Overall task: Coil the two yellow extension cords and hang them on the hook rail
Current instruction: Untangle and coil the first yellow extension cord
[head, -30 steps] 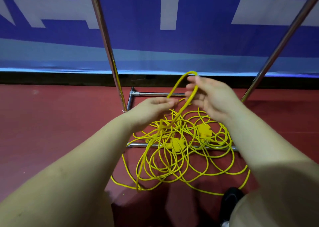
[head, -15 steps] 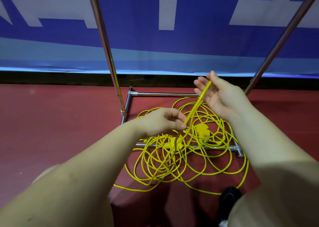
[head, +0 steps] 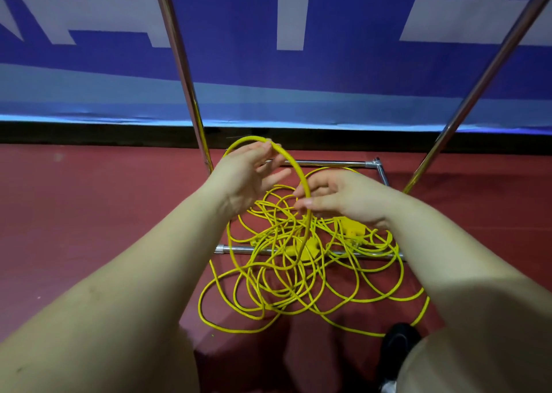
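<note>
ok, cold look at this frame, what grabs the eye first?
The tangled heap of thin yellow extension cord sprawled on the dark red floor, over the chrome rack base bar. Above it, the left hand and right hand hold up one arched cord loop.

Under your hands: yellow cords, smooth plastic sheath with a slight sheen. Rack tubes, polished chromed metal, glossy, at 12 o'clock. Floor, matt red, faintly textured. Banner, smooth blue-and-white sheet, low sheen.
</note>
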The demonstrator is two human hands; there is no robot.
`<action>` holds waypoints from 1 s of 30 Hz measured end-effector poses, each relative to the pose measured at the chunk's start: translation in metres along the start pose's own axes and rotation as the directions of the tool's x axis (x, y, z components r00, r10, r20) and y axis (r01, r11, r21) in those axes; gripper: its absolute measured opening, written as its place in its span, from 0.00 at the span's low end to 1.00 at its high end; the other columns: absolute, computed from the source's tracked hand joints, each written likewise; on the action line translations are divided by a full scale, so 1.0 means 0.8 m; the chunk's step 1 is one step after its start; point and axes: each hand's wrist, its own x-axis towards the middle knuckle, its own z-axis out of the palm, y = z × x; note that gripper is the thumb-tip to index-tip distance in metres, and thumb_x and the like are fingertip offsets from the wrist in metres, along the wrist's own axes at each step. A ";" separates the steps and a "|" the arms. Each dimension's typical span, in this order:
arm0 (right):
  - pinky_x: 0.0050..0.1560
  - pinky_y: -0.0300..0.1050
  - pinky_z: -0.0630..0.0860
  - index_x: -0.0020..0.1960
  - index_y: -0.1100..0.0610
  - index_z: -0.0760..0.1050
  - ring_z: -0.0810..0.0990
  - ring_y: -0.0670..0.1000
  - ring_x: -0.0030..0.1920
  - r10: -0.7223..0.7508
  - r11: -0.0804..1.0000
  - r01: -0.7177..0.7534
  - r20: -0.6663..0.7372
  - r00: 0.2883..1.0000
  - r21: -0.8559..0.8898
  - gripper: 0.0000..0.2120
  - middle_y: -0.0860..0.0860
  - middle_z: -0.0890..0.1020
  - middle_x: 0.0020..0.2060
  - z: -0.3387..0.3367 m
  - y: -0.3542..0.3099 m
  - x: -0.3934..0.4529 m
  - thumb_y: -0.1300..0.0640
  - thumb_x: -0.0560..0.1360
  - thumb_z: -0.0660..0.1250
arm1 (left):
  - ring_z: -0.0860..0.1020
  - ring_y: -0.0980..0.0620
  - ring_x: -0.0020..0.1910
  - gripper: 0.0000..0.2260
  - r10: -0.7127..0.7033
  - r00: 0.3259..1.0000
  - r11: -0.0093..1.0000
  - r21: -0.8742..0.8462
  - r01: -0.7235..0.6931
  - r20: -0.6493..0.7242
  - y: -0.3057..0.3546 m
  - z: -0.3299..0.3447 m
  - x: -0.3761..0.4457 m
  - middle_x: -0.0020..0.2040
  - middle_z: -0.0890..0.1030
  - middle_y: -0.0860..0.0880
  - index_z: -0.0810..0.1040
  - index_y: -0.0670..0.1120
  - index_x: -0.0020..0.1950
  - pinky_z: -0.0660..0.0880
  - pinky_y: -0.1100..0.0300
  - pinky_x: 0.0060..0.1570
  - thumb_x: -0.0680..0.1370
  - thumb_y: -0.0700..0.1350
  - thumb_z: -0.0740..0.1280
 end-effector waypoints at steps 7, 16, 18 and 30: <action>0.33 0.37 0.80 0.48 0.57 0.72 0.84 0.44 0.34 0.007 0.762 0.229 -0.360 0.933 0.606 0.07 0.51 0.79 0.40 -0.022 -0.018 0.003 0.64 0.79 0.56 | 0.76 0.50 0.54 0.08 -0.242 0.927 0.726 0.687 -0.022 0.286 -0.030 -0.007 -0.010 0.53 0.81 0.48 0.78 0.49 0.56 0.68 0.54 0.58 0.80 0.43 0.61; 0.41 0.45 0.82 0.53 0.58 0.71 0.81 0.51 0.45 0.107 0.737 0.225 -0.440 0.892 0.637 0.05 0.54 0.79 0.46 -0.035 -0.009 0.008 0.59 0.79 0.60 | 0.79 0.53 0.42 0.09 -0.220 0.945 0.667 0.745 -0.035 0.241 -0.027 -0.003 -0.012 0.43 0.79 0.50 0.74 0.48 0.49 0.75 0.54 0.44 0.82 0.38 0.56; 0.47 0.46 0.78 0.58 0.57 0.71 0.80 0.50 0.49 0.118 0.873 0.048 -0.306 0.945 0.486 0.10 0.54 0.79 0.50 -0.027 -0.004 0.006 0.55 0.78 0.61 | 0.81 0.54 0.39 0.09 -0.150 0.968 0.768 0.641 -0.014 0.202 -0.023 -0.001 -0.010 0.42 0.79 0.49 0.74 0.48 0.49 0.77 0.54 0.42 0.82 0.38 0.56; 0.37 0.36 0.80 0.47 0.56 0.74 0.83 0.44 0.35 -0.001 0.958 0.054 -0.189 0.982 0.280 0.06 0.51 0.81 0.37 -0.003 -0.011 0.005 0.63 0.79 0.60 | 0.83 0.53 0.38 0.05 0.006 0.997 0.993 0.118 -0.015 0.075 -0.001 0.000 -0.002 0.45 0.80 0.46 0.72 0.45 0.49 0.81 0.58 0.38 0.82 0.40 0.58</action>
